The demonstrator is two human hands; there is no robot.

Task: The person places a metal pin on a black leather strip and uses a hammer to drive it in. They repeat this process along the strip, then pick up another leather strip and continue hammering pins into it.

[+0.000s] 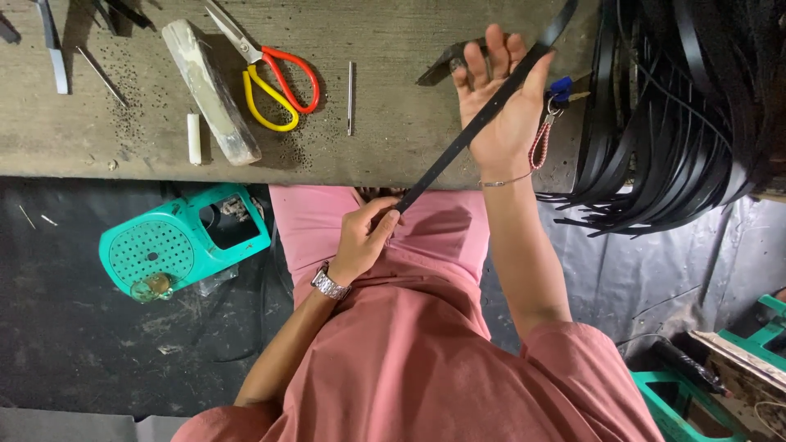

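The black strap [471,135] runs diagonally from the person's lap up over the edge of the workbench [393,155], stretched straight between both hands, apparently so that its length lies flat and taut. The left hand [367,237] is closed on the lower end, thumb and fingers pinching it just above the pink-clad lap. The right hand [499,98] is spread open, palm up, fingers extended; the strap lies across the palm and is supported rather than gripped. A red braided key fob [540,143] with a blue key hangs just beside that wrist. To the right, a bundle of black straps [671,123] drapes off the bench, within reach of the right hand. On the bench lie red-and-yellow scissors [274,78], a pale block [209,90], a small white stick [194,137] and a thin metal pin [350,98]. On the floor, a green perforated plastic casing [176,241] has an open compartment; its contents are too unclear to identify.
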